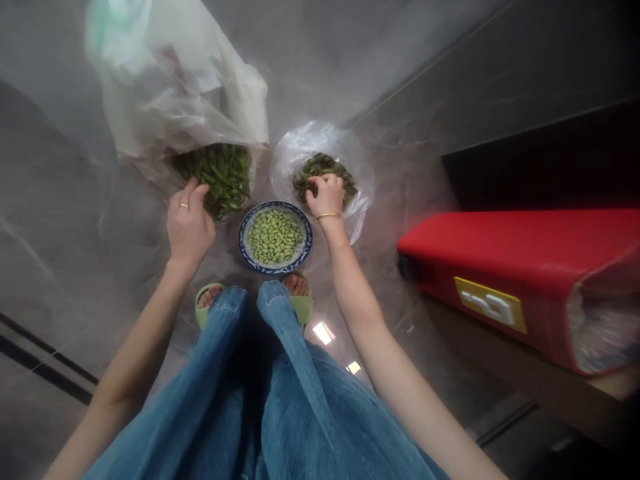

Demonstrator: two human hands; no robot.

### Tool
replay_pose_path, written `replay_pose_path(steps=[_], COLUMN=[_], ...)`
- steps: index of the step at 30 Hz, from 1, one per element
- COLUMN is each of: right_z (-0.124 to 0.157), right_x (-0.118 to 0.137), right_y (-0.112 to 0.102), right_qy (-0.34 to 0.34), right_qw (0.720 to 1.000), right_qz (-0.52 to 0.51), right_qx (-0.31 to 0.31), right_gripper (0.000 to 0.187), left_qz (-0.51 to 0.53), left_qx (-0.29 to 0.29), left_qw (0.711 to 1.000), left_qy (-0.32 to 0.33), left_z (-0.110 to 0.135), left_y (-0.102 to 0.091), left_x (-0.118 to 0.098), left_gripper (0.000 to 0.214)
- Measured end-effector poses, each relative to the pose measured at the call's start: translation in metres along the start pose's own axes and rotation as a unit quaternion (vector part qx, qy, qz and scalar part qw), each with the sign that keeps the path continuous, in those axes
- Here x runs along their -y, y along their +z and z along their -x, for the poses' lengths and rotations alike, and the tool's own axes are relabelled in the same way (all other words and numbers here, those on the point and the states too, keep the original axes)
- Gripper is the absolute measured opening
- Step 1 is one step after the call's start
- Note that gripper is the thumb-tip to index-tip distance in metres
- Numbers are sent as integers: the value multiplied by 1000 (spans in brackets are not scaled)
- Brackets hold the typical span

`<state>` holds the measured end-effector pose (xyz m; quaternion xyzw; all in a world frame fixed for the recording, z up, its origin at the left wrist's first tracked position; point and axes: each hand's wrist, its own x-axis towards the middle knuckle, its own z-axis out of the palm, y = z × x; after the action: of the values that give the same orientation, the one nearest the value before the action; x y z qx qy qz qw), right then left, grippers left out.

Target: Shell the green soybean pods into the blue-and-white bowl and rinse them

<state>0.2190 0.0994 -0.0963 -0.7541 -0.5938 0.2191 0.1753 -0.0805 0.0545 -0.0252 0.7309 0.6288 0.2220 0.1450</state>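
Observation:
A blue-and-white bowl (241,245) of shelled green beans (275,237) stands on the floor between my hands. At the mouth of a large white plastic bag (185,107), my left hand (189,223) has its fingers curled beside the green bean pods (225,175); whatever its fingertips hold is hidden. My right hand (327,195) reaches over a smaller clear plastic bag (363,167) of darker, brownish-green pods or shells (323,164). Its thumb and forefinger are apart, and I see nothing held between them.
My feet in green slippers (303,310) are just below the bowl, with blue denim trouser legs (300,400) behind. At the right, a red package with a yellow label (490,303) sits on a brownish ledge. The floor (60,220) is grey tile.

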Motion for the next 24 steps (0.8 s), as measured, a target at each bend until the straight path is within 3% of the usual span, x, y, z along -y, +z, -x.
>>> replay_pose_path(steps=[5,8,9,11,13,15,18,21,24], right_z=[-5,2,6,20,40,60,83,94,101], right_x=[1,6,9,18,30,43,60,70,78], right_y=[-4,-16,-19,-26,-33,-40,-49,-51,-46], right_qy=[23,75,101,152,185,192,171,165,206], right_qw=[1000,991,977,922,849,804,793,798,775], right_qz=[18,-106,-185,-357,-486,-535,-524,-513,-527], right_qx=[-5,-29,-30,8,91,175,258,269,282], right_gripper=[9,11,13,20,29,36,38,39,49], left_qz=[28,51,63,99,142,181,221,244,252], left_qx=[-11,-13,-10,5,35,65,93,94,67], left_qw=[999,998,997,995,988,978,963,956,959], left_qy=[23,32,32,33,50,84,127,130,110], left_z=[2,2,3,3,4,4,5,6,9], left_y=[3,4,5,5,6,7,7,5,4], left_x=[-20,-30,-34,-45,-56,-68,-80,-85,-85], left_gripper=[33,29,27,23,24,30,34,23,17])
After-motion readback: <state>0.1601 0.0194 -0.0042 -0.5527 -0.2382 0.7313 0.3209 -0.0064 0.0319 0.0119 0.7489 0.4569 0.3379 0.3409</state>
